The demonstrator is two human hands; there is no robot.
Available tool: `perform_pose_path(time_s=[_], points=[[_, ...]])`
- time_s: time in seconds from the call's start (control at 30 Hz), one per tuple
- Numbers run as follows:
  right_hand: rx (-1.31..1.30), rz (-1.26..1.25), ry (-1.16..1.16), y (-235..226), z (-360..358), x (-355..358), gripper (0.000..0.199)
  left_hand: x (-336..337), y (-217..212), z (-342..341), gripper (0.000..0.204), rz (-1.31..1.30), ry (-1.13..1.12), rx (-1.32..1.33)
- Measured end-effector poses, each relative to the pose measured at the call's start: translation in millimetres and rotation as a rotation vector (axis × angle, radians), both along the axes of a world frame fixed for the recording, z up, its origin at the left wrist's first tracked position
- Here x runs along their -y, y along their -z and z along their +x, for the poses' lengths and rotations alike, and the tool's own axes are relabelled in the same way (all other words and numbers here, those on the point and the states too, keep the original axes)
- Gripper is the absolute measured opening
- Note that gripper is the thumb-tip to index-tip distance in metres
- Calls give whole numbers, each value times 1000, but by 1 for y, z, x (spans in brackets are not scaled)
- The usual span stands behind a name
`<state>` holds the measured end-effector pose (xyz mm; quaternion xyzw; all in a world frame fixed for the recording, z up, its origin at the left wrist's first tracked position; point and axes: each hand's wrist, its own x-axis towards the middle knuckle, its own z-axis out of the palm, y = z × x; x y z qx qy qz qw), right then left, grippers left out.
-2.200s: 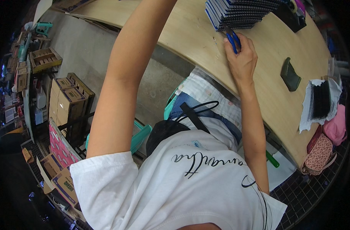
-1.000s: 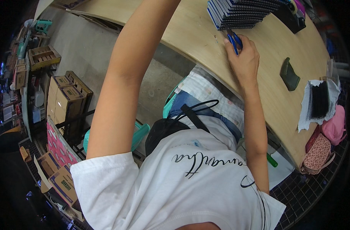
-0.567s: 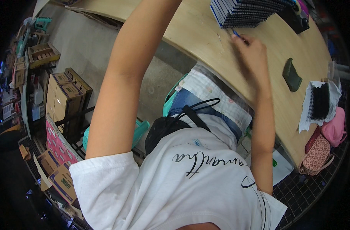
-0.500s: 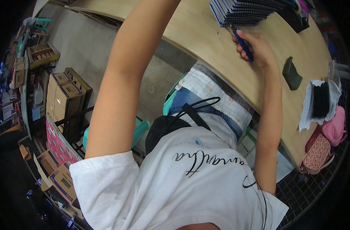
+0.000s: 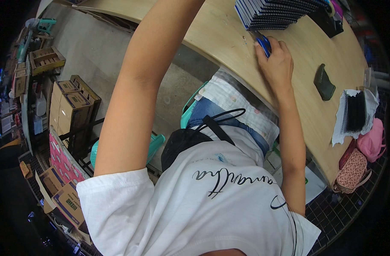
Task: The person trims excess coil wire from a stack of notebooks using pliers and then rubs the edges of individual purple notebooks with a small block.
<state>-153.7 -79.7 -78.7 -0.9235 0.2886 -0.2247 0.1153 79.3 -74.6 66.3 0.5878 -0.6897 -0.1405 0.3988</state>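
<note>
My right hand (image 5: 277, 59) is closed around blue-handled pliers (image 5: 264, 46) with a dark metal tip. The tip points up toward the near lower corner of a stack of spiral-bound notebooks (image 5: 274, 17), which have blue edges and black wire bindings; whether it touches them I cannot tell. My left forearm reaches up past the top edge of the picture, so my left hand is out of sight. Under the right hand lies a light wooden table (image 5: 308, 117).
A dark green folded piece (image 5: 324, 83) lies right of my hand, near black coils on white wrapping (image 5: 354, 112). A pink patterned pouch (image 5: 350, 170) sits at the table's edge. Cardboard boxes (image 5: 73, 104) and a wooden crate (image 5: 46, 59) stand at left.
My right hand has shifted slightly left and turned over the pliers, so its back now faces up. The notebook stack stays in place.
</note>
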Motion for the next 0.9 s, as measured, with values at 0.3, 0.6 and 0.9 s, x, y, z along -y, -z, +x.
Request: perform_pose_path(time_s=[0.3, 0.6, 0.9], points=[[-237, 762, -126, -23, 4, 70, 44, 4, -4, -1, 56, 40, -19, 37], [-56, -17, 0, -3, 1, -1, 42, 1, 2, 3, 57, -23, -42, 57], [-108, -38, 14, -6, 0, 4, 42, 4, -3, -3, 58, 24, -28, 30]])
